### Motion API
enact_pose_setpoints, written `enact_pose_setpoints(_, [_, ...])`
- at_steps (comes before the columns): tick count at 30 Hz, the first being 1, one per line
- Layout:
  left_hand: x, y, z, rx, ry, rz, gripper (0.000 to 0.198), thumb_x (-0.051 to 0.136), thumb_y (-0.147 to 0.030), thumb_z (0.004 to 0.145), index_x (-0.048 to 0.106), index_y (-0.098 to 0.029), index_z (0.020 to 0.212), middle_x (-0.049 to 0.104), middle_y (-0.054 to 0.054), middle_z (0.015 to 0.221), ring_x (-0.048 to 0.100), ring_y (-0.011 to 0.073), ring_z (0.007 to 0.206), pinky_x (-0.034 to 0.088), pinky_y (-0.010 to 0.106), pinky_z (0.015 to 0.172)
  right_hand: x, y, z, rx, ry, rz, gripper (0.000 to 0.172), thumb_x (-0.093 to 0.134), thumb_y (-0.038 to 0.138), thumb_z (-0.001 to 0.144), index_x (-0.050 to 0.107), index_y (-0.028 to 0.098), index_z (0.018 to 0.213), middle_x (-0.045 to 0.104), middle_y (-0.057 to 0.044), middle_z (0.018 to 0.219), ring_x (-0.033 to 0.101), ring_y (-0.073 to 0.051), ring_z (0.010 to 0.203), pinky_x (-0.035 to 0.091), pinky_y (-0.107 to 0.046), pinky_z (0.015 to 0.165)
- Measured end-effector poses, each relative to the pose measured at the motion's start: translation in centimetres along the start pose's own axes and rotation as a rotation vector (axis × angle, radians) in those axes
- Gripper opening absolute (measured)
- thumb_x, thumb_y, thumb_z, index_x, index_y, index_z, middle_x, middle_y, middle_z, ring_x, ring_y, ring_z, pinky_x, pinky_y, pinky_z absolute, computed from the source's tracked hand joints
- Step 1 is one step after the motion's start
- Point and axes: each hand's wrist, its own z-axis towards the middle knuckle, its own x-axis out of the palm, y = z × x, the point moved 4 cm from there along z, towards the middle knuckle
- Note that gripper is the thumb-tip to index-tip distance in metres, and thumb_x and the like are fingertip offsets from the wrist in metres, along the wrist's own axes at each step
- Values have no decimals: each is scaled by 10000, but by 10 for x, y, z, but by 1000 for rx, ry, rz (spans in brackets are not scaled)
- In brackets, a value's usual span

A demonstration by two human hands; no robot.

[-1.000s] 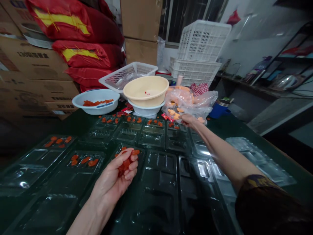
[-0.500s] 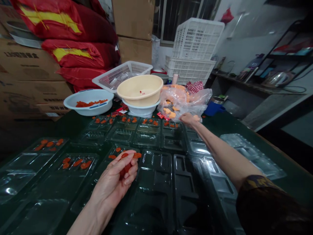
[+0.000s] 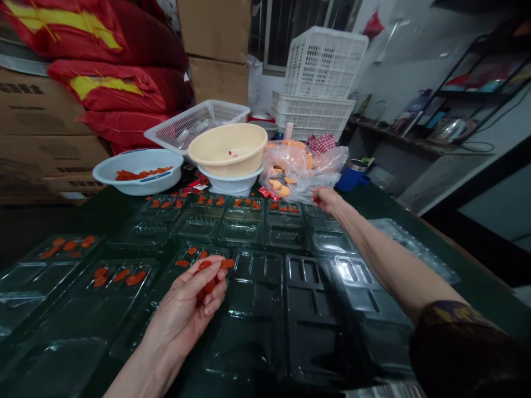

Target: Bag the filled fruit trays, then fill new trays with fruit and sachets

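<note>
My left hand point(image 3: 185, 301) is curled over a small bunch of orange-red food pieces point(image 3: 207, 287), above a clear plastic blister tray point(image 3: 257, 309). More pieces point(image 3: 193, 260) lie in that tray's far compartments, just past my fingertips. My right hand point(image 3: 326, 199) reaches across the table, its fingers curled and partly hidden, next to the lower edge of a clear plastic bag point(image 3: 296, 174) of paler orange pieces. Further orange pieces fill a white bowl point(image 3: 139, 185) at the back left.
A cream basin point(image 3: 226, 166) stands in a white bowl at the back, next to a white mesh basket point(image 3: 194, 124). White lattice crates point(image 3: 319, 83), red sacks and cardboard boxes rise behind. A blue mug point(image 3: 350, 179) sits at the right; the dark green table's edge runs along the right.
The whole scene has slid left and slightly up in view as my head turned. My left hand stays curled on the pieces. My right hand sits further right along the bag.
</note>
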Motion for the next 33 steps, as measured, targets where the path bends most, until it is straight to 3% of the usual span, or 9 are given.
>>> enact_pose_setpoints(3, [8, 3, 2, -12, 36, 16, 140, 640, -98, 697, 583, -133, 820, 507, -3, 600, 367, 37, 413, 256, 118, 319, -13, -10, 3, 6, -26, 4, 297, 521, 311, 874, 537, 142, 1117, 578, -71, 1074, 588, -167, 891, 512, -359, 750])
enact_pose_setpoints(11, [37, 15, 13, -30, 73, 61, 229, 705, -137, 632, 583, -141, 826, 548, 4, 606, 464, 65, 462, 283, 127, 356, -5, -21, 8, -167, -29, 49, 283, 529, 285, 871, 540, 142, 1115, 575, -71, 1093, 584, -175, 925, 507, -375, 776])
enact_pose_setpoints(17, [63, 19, 16, -20, 133, 155, 285, 750, -196, 592, 572, -156, 812, 551, -16, 589, 443, 53, 449, 265, 135, 367, -11, -11, -10, -180, 43, 100, 389, 620, 24, 715, 540, 159, 1072, 612, -49, 1003, 546, -175, 1049, 456, -317, 882])
enact_pose_setpoints(20, [77, 23, 20, 55, 177, 263, 268, 731, -248, 616, 580, -161, 820, 545, -22, 600, 435, 56, 459, 247, 148, 371, -3, -5, -41, -125, 48, 144, 369, 620, 111, 736, 506, 185, 1080, 601, -45, 1016, 556, -181, 1018, 481, -308, 817])
enact_pose_setpoints(22, [86, 22, 23, 223, 212, 447, 196, 679, -275, 674, 595, -159, 807, 537, -24, 601, 417, 53, 458, 258, 162, 387, 8, -1, -76, -58, 124, 183, 239, 525, 291, 836, 510, 171, 1041, 615, -64, 952, 604, -185, 883, 508, -327, 710])
enact_pose_setpoints(24, [98, 20, 24, 439, 294, 723, 115, 609, -258, 733, 607, -158, 788, 548, -16, 620, 442, 64, 496, 324, 183, 447, 27, 1, -122, 68, 354, 255, 374, 368, 470, 889, 550, 145, 921, 630, -77, 790, 622, -184, 680, 512, -344, 582])
enact_pose_setpoints(26, [111, 22, 23, 603, 445, 1058, 65, 561, -193, 745, 604, -167, 786, 565, -4, 669, 498, 96, 584, 385, 219, 546, 49, 0, -174, 375, 753, 544, 535, 212, 571, 894, 545, 153, 855, 605, -54, 705, 586, -157, 566, 487, -325, 530])
enact_pose_setpoints(28, [118, 26, 20, 688, 582, 1380, 118, 535, -138, 722, 587, -180, 819, 567, 11, 760, 530, 135, 684, 404, 261, 624, 58, 1, -210, 522, 901, 722, 590, 137, 580, 897, 536, 156, 799, 583, -36, 648, 557, -146, 501, 445, -286, 471])
enact_pose_setpoints(33, [126, 26, 13, 744, 718, 1659, 324, 490, -139, 735, 475, -191, 1054, 462, 53, 1017, 521, 157, 798, 429, 301, 686, 49, -2, -223, 565, 810, 882, 507, 219, 549, 907, 530, 170, 778, 564, -4, 599, 529, -141, 468, 366, -249, 420])
